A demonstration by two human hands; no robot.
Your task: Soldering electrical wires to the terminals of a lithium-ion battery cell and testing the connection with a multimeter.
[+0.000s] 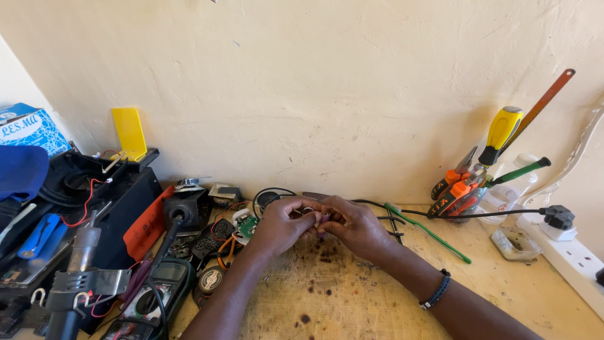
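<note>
A: Entry, head view. What is in hand?

B: A small pale part [309,211], ring-like as far as I can tell, pinched between the fingertips of both hands. Too small and too covered to name further. It sits just above the desk [352,296], at the middle of the view, close to the wall [327,82].

A: State of the hands?

B: Left hand [281,225] and right hand [355,225] are together, fingertips meeting, both closed on the small part. Neither is nearer; the part lies at the point where they touch, with the left coming in from the left and the right from the right. Long axis of the part: cannot tell.

A: Anything on the wrists?

B: Dark beaded bracelet [437,289] on the right forearm.

A: Immediate surroundings?

B: Just left of the left hand, a small green circuit board [248,225] with orange wires near it. Behind the right hand, a black cable [478,214] runs right to a plug [557,218] at a white power strip [576,261]. A green cable tie [428,232] lies slanted on the desk beside it.

A: Further out?

B: Right: a clear jar holding orange-handled pliers [454,192], a yellow-handled screwdriver [500,133] and a hacksaw blade [541,108]. Left: a multimeter [154,293], a hot-air gun [78,264] in a metal holder, a yellow card [129,132] against the wall, a blue box [28,126] at the edge.
</note>
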